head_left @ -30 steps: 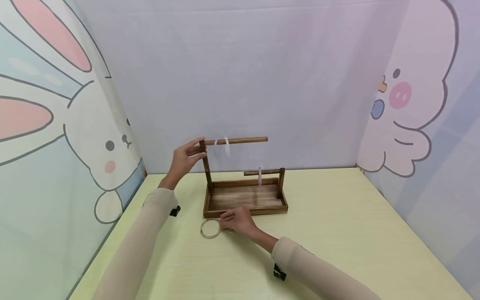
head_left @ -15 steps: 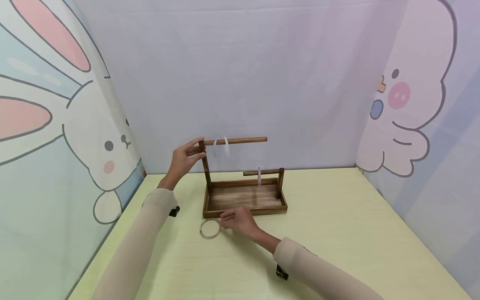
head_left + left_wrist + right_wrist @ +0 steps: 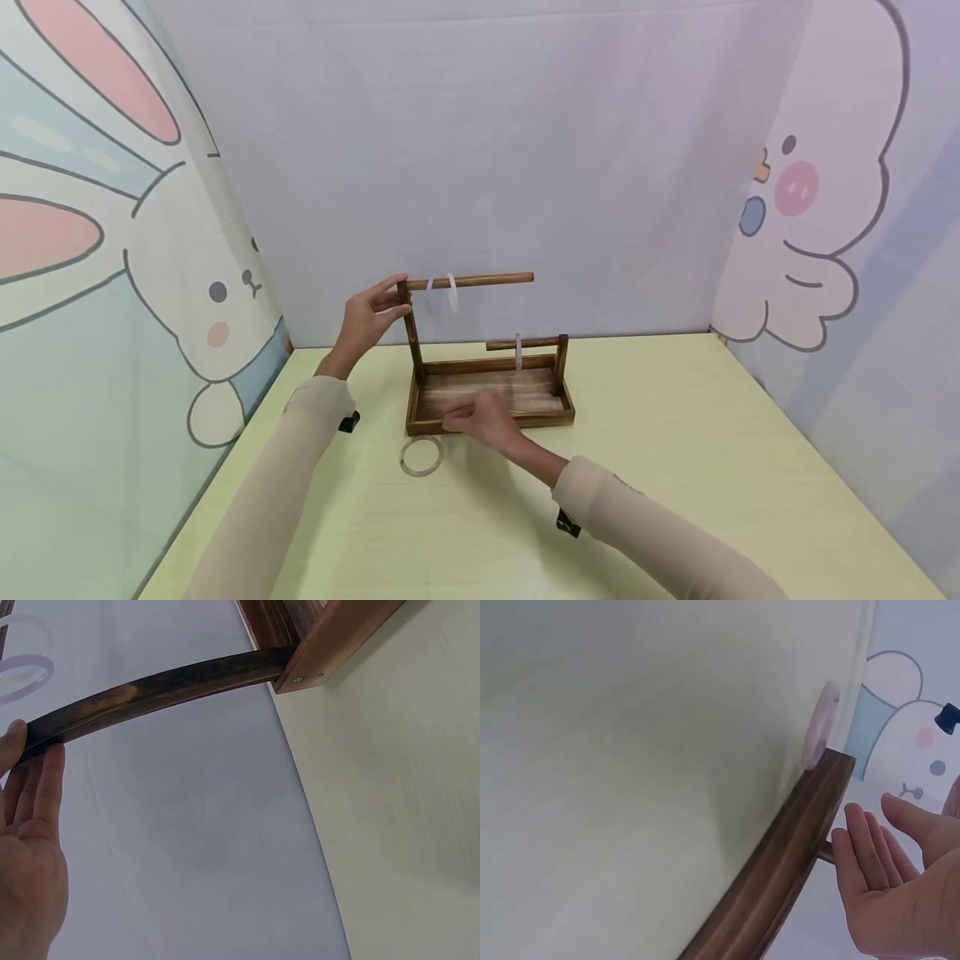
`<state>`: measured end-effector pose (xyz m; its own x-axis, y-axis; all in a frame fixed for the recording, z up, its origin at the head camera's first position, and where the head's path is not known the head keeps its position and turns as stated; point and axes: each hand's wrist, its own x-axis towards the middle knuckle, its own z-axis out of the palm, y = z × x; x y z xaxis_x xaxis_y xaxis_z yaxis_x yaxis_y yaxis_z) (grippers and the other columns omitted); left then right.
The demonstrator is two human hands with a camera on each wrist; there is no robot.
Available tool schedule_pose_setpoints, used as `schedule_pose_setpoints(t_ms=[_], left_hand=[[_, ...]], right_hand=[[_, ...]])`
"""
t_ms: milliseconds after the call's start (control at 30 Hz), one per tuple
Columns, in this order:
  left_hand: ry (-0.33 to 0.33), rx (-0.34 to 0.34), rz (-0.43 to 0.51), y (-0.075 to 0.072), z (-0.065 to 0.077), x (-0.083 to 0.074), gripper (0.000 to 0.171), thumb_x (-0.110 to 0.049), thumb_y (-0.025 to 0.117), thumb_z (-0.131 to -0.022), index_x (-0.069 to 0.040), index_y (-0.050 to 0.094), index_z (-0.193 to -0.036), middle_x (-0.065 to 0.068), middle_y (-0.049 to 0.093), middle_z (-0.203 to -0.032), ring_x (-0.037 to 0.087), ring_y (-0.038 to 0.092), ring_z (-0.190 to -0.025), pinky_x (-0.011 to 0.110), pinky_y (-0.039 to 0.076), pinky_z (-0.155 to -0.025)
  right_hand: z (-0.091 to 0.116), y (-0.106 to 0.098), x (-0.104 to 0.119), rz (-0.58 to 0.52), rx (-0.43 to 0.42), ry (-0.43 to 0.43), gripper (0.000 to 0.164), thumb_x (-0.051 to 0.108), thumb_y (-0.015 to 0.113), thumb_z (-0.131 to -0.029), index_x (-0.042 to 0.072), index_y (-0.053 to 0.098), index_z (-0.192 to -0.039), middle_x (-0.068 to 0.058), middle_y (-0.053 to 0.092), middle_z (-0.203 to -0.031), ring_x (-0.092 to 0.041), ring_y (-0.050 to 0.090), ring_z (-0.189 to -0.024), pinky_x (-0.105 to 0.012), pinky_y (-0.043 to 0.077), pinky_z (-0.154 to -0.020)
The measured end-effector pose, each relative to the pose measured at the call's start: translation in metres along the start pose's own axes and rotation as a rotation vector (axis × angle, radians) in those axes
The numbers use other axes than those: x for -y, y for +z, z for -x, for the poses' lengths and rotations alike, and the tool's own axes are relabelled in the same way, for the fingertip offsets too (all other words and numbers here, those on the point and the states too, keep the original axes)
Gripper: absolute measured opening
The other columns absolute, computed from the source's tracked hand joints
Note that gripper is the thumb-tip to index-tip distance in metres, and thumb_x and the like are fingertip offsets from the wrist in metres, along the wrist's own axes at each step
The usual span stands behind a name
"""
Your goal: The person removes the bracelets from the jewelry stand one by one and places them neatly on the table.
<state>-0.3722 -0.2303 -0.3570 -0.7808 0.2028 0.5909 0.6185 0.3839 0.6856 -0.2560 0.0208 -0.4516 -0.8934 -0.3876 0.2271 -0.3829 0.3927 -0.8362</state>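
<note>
My left hand [image 3: 366, 312] holds the top of the tall post [image 3: 412, 337] on a dark wooden bangle rack [image 3: 525, 422], thumb on one side and fingers on the other, as the left wrist view shows. Two pale bangles hang from the upper bar [image 3: 495, 280]: a whitish one [image 3: 453, 298] and a lilac one [image 3: 46, 673] nearer the post. Another pale bangle [image 3: 518, 357] hangs on the lower bar. A pale bangle [image 3: 422, 474] lies flat on the table before the rack. Above the rack's front edge, my right hand [image 3: 489, 422] holds nothing, fingers fairly straight and thumb apart.
The rack stands on a pale yellow table [image 3: 660, 467], near a plain whitish back panel [image 3: 600, 167]. Side panels bear a cartoon rabbit [image 3: 202, 275] and another cartoon animal [image 3: 817, 233]. The rack's short post [image 3: 561, 367] rises at its right end.
My right hand has lifted off beside the bangle on the table and moved up and away, over the rack's front edge. That bangle stays put; my left hand keeps its hold.
</note>
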Motion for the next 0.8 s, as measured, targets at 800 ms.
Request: schedule_pose_setpoints(t_ms=[800], left_hand=[[0.003, -0.005, -0.011, 0.000, -0.001, 0.003, 0.058, -0.003, 0.078, -0.093, -0.019, 0.063, -0.146, 0.019, 0.073, -0.123, 0.033, 0.073, -0.112, 0.051, 0.057, -0.095]], right_hand=[[-0.030, -0.038, 0.019, 0.033, -0.121, -0.088, 0.021, 0.005, 0.081, -0.091, -0.001, 0.079, -0.111, -0.014, 0.079, -0.101, -0.024, 0.078, -0.091, -0.028, 0.063, -0.076]])
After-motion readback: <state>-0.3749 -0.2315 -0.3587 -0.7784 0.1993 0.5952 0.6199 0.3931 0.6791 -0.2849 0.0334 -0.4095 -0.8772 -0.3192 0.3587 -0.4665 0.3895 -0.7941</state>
